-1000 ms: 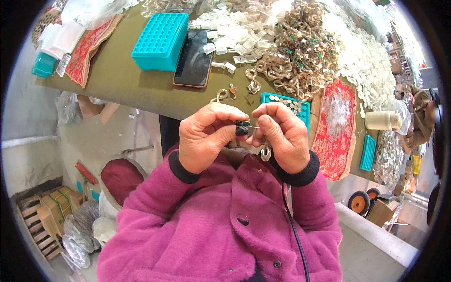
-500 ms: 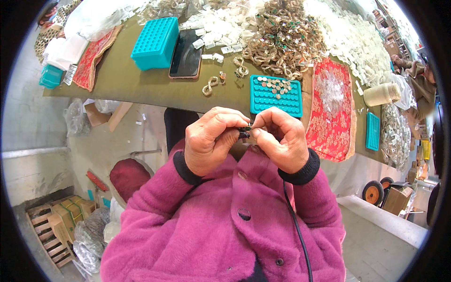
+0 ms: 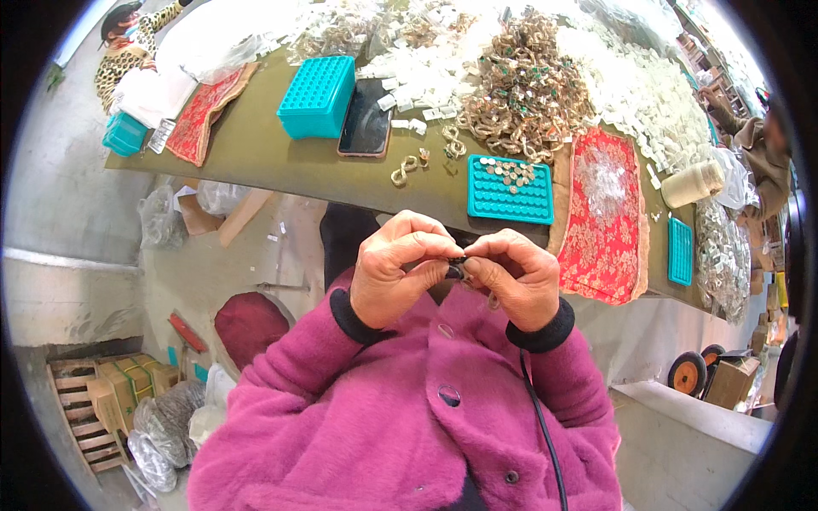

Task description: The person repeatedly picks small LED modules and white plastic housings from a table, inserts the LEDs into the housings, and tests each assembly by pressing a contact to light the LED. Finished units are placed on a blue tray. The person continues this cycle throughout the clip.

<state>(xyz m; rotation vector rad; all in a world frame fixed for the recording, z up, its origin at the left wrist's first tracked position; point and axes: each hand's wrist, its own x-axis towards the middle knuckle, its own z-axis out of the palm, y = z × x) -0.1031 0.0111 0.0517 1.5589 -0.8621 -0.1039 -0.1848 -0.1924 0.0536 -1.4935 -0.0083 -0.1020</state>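
Head view: clamping small dark piece (image 3: 453, 272) in left hand (image 3: 392, 272), cord loop (image 3: 493, 301) in right hand (image 3: 520, 279), fingertips nearly meeting, just off near edge of table (image 3: 256, 162). Probably mid-job; not yet set down. Beyond, at right, round pieces (image 3: 511, 173) left in teal tray (image 3: 511, 207). Farther, heap of coiled cords (image 3: 528, 94); cannot tell whether finished or waiting.

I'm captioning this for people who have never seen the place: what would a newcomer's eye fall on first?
Probably the bright magenta coat filling the lower middle, with the left hand and right hand meeting near the centre around a small dark piece. Next might come the tangled beige-brown heap at the top, right of centre, and the red patterned cloth to the right of the turquoise tray.
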